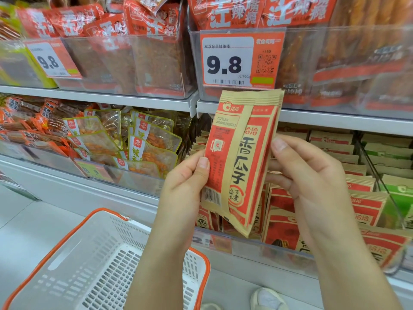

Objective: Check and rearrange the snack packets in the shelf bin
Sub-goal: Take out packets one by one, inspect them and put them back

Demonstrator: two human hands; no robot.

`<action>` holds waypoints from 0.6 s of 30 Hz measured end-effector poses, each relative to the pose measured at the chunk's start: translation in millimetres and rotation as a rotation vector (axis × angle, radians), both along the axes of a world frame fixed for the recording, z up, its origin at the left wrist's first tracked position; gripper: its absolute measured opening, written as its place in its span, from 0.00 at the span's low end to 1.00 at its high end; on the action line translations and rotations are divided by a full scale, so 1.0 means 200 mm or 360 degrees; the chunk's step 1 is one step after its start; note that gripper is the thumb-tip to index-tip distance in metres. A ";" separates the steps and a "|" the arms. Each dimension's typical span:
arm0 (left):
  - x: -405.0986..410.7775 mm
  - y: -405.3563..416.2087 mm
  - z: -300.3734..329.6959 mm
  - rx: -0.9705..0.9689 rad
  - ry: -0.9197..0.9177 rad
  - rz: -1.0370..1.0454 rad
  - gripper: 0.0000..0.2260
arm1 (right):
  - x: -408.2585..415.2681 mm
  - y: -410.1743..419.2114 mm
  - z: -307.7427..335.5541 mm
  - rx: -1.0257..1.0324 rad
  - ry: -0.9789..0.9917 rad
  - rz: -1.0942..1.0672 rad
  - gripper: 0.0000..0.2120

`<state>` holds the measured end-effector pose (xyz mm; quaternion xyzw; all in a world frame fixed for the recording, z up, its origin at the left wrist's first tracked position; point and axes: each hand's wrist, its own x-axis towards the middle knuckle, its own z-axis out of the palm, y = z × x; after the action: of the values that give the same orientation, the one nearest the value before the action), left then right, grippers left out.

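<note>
We hold a small stack of kraft-and-red snack packets (240,157) upright between both hands, lifted in front of the shelf bin (257,245) they belong to, their top edge reaching the price tag (241,61) on the shelf above. Our left hand (185,180) pinches the stack's left edge, thumb pressed on the printed back panel near the barcode. Our right hand (306,175) grips the right edge, thumb on the front and fingers curled behind (we cannot see the fingertips there). The stack is fanned slightly, with one packet's back and another's front both showing. Below it, the bin holds rows of the same red packets standing on edge along its clear front wall. A white basket with an orange rim (67,238) sits by the shelf's lower left, under our left forearm.
</note>
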<state>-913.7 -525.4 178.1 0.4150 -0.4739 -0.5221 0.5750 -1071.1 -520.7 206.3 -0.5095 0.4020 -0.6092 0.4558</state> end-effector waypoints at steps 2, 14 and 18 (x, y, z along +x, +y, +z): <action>0.00 0.00 0.00 0.0020 -0.0013 0.0044 0.15 | 0.00 0.00 0.00 0.0007 -0.0007 -0.0023 0.10; -0.01 0.00 0.00 0.0054 -0.0105 0.0176 0.17 | 0.04 0.00 0.07 0.0017 -0.0030 -0.0063 0.11; -0.02 0.00 0.00 0.0050 -0.0106 0.0184 0.18 | 0.05 0.00 0.08 0.0033 -0.0067 -0.0046 0.12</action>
<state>-917.5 -525.4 179.0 0.4679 -0.4597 -0.4812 0.5815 -1061.6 -520.0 221.4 -0.4859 0.4060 -0.6221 0.4605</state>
